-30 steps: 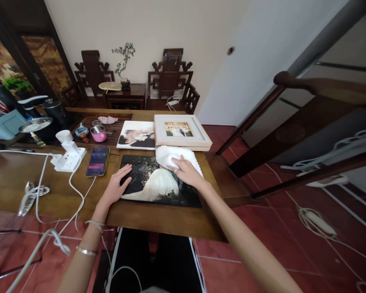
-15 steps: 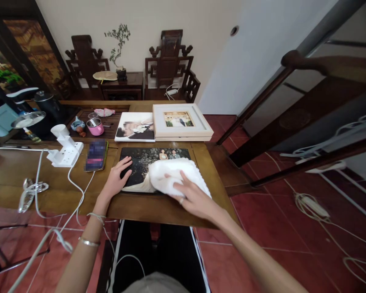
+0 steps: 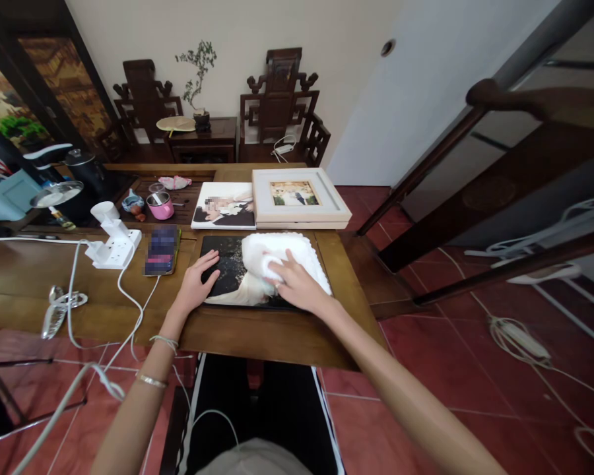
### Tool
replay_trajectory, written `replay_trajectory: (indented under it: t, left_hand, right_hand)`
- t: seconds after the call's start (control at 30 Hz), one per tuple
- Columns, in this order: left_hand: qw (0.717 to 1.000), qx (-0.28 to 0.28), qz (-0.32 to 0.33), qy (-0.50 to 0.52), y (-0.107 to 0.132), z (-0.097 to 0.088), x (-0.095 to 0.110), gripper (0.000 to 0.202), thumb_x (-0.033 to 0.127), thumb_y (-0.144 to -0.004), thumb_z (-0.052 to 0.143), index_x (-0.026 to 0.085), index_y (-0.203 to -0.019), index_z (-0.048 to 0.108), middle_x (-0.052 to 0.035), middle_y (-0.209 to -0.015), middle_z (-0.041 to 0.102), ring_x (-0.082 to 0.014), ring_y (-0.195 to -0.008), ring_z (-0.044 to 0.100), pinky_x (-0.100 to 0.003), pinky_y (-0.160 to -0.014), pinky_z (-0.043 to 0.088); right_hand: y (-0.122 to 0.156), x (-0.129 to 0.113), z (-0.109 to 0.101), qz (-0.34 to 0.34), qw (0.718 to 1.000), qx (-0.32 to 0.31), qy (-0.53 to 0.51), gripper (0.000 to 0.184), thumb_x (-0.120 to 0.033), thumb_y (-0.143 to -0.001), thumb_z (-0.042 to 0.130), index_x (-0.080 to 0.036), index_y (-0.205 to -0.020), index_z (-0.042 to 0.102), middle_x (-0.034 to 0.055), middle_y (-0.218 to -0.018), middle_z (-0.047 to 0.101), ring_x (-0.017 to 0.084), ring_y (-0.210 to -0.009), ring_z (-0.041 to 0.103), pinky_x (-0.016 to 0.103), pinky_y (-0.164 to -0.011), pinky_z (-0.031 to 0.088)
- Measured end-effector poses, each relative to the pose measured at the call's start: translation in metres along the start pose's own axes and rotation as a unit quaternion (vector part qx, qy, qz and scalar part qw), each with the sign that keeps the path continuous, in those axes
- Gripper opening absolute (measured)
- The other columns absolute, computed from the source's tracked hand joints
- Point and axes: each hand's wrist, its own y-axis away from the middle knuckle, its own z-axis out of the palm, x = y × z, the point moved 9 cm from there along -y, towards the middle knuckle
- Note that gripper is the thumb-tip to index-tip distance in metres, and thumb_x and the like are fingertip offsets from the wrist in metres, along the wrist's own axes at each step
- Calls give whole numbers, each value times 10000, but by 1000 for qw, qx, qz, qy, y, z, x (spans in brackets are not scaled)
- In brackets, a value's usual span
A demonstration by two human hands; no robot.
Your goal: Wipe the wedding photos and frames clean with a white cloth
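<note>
A dark wedding photo panel (image 3: 222,277) lies flat on the wooden table, close to its front edge. Fingers apart, my left hand (image 3: 198,280) rests on the panel's left side. My right hand (image 3: 297,280) grips a white cloth (image 3: 297,251) and presses it against the right part of the photo. The cloth covers the upper right of the picture, including the couple. Pale dress fabric (image 3: 242,290) shows in the photo between my two hands.
Behind the panel lie a white photo album (image 3: 222,214) and a pale framed picture (image 3: 301,214). To the left are a phone (image 3: 161,251), a white power strip (image 3: 121,251) with cords, a silver hair clip (image 3: 55,320) and a pink cup (image 3: 161,206). A wooden chair (image 3: 426,211) stands on the right.
My right hand and the cloth have moved up the photo, away from me, and now hide the couple. My left hand stays on the panel's left side.
</note>
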Motion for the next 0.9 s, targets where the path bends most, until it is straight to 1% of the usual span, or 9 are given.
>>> replay_trajectory:
  t: [0.1, 0.2, 0.3, 0.43, 0.57, 0.67, 0.73, 0.83, 0.9]
  left_hand:
    - [1000, -9, -2, -3, -2, 1, -1, 370, 338, -913, 513, 172, -1220, 636, -109, -1366, 571, -242, -1323, 478, -463, -1132, 353]
    - [1000, -17, -6, -9, -4, 2, -4, 371, 338, -906, 523, 180, -1221, 637, -104, -1364, 572, -251, -1326, 474, -478, -1132, 344]
    - [999, -29, -5, -15, -7, 4, -6, 365, 332, -896, 536, 195, -1217, 641, -100, -1367, 567, -263, -1322, 477, -504, -1126, 337]
    - [999, -36, 4, -14, -8, 7, -7, 380, 334, -908, 514, 183, -1238, 626, -110, -1383, 551, -256, -1333, 464, -489, -1124, 342]
    - [1000, -26, 5, -12, -5, 7, -6, 384, 331, -923, 498, 177, -1256, 610, -114, -1388, 546, -250, -1341, 453, -487, -1122, 342]
    - [1000, -23, 8, -10, -3, 6, -5, 381, 330, -926, 498, 178, -1257, 608, -117, -1381, 553, -247, -1339, 456, -486, -1118, 346]
    - [1000, -22, 9, -10, -2, 6, -4, 375, 326, -929, 494, 191, -1260, 606, -109, -1383, 553, -243, -1341, 454, -487, -1115, 348]
    - [1000, -18, 9, -11, -1, 6, -4, 370, 318, -933, 488, 195, -1261, 606, -105, -1388, 549, -242, -1345, 449, -484, -1118, 347]
    - [1000, -16, 9, -12, -1, 6, -5, 370, 314, -932, 489, 186, -1258, 609, -110, -1386, 550, -245, -1343, 452, -482, -1118, 347]
  right_hand:
    - [32, -25, 3, -16, 1000, -21, 1, 145, -106, -828, 447, -224, -797, 525, 149, -1401, 515, 311, -1304, 452, 611, -1136, 167]
    - [52, -39, 6, -24, 999, -41, -3, 166, -82, -814, 459, -218, -767, 543, 155, -1427, 489, 302, -1361, 385, 608, -1153, 143]
    - [58, -41, 6, -24, 998, -52, -5, 171, -85, -820, 457, -216, -767, 555, 158, -1416, 501, 311, -1373, 364, 620, -1149, 150]
    - [48, -33, 2, -13, 999, -50, -4, 151, -160, -882, 435, -217, -844, 570, 146, -1395, 526, 347, -1315, 440, 624, -1097, 270]
    - [25, -19, 1, -11, 999, -37, -8, 133, -201, -899, 431, -246, -819, 528, 84, -1265, 626, 322, -1167, 568, 598, -1079, 310]
    - [5, -6, 3, -6, 1000, -22, -8, 132, -197, -887, 432, -251, -797, 511, 59, -978, 701, 300, -1002, 639, 609, -1094, 278]
    - [-3, -1, 4, -5, 1000, -11, -6, 124, -195, -886, 430, -244, -807, 514, 58, -897, 693, 291, -965, 649, 607, -1125, 217]
    - [-5, -2, 6, -9, 1000, -1, 0, 126, -164, -876, 425, -228, -816, 516, 110, -1058, 681, 298, -1080, 615, 599, -1146, 159]
    - [2, -10, 7, -14, 1000, -1, 3, 145, -120, -857, 422, -221, -819, 519, 142, -1184, 647, 306, -1215, 537, 605, -1147, 141]
